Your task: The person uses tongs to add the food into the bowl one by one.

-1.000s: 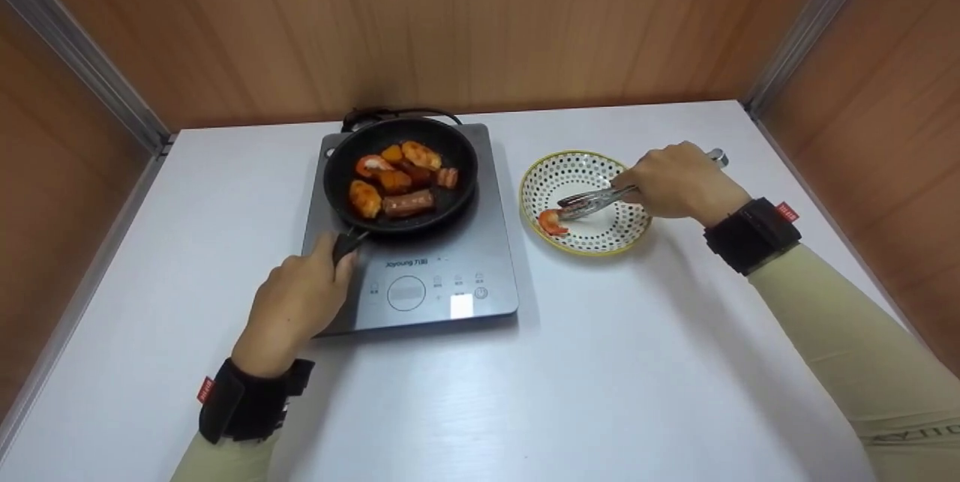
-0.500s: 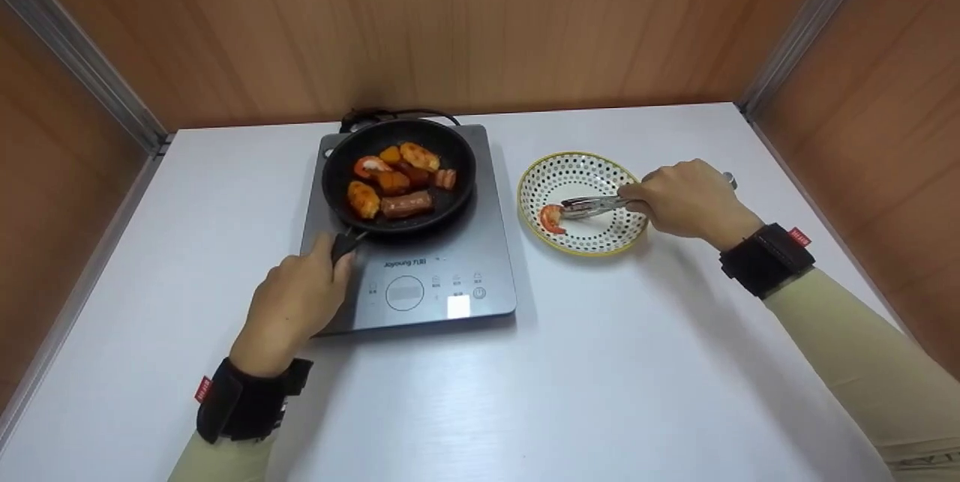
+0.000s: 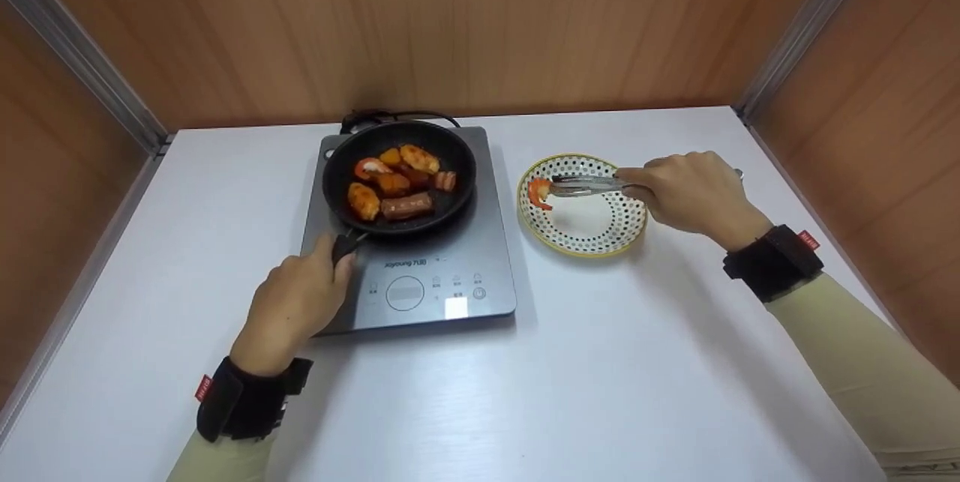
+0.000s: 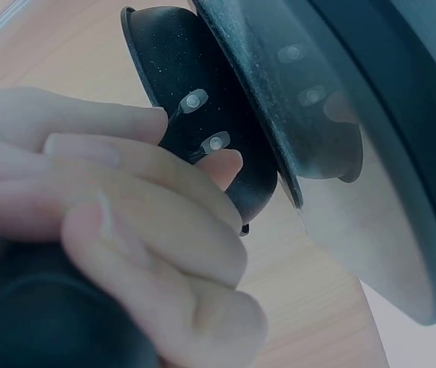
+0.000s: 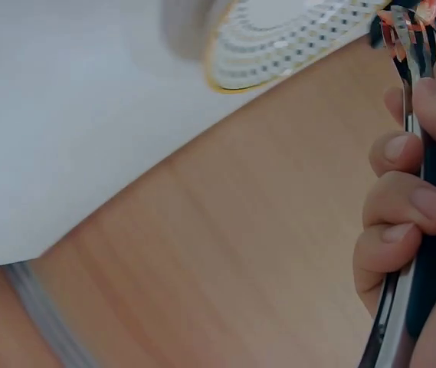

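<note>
My left hand (image 3: pixel 300 302) grips the black handle (image 3: pixel 345 244) of a frying pan (image 3: pixel 450 205), which sits on a grey induction cooker (image 3: pixel 495 264). In the left wrist view the fingers (image 4: pixel 164 253) curl round that handle. Food pieces fill the pan: a shrimp (image 3: pixel 372 167), a sausage piece (image 3: pixel 407 205) and several browned chunks. My right hand (image 3: pixel 690 190) squeezes metal tongs (image 3: pixel 589 185), seen along their length in the right wrist view. Between the tongs' tips is an orange shrimp (image 3: pixel 538 193), over the left part of a dotted plate (image 3: pixel 585 248) with a yellow rim.
A black cord (image 3: pixel 420 114) runs behind the cooker along the back. Wood-grain panels (image 3: pixel 525 25) wall in the white table (image 3: pixel 480 392) at the back and sides. The cooker's control panel (image 3: pixel 405 293) faces the front.
The shrimp has been lifted from the plate in the tongs and shifted slightly back and left. My right hand has moved a little to the right. The left hand and pan stay put.
</note>
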`<control>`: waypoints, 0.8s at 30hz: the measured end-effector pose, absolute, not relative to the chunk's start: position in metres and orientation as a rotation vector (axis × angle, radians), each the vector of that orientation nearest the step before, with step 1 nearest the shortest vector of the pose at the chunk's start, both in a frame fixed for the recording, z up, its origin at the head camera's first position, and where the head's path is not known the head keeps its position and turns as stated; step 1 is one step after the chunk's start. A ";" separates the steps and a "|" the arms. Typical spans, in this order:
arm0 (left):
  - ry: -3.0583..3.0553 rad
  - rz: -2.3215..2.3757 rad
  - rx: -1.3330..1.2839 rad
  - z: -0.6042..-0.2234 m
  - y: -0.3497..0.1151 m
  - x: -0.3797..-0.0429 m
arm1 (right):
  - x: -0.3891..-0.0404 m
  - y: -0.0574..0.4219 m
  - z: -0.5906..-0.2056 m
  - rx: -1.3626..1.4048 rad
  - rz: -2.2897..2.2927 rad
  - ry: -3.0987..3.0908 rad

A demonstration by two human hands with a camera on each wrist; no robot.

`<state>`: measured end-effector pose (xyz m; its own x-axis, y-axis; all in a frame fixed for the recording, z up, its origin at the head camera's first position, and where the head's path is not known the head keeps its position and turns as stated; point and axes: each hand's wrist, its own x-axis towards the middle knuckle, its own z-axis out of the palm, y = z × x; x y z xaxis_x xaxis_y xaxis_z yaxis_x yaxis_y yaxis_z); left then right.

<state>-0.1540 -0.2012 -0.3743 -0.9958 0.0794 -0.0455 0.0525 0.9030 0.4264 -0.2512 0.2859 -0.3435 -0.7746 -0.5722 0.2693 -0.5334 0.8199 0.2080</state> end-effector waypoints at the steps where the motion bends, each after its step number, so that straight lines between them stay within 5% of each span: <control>1: 3.005 0.669 0.106 -0.374 -0.202 -0.154 | -0.250 0.279 -0.340 0.843 -0.167 -2.671; 24: 3.033 0.702 0.140 -0.374 -0.201 -0.152 | -0.263 0.108 -0.257 0.975 -0.585 -2.627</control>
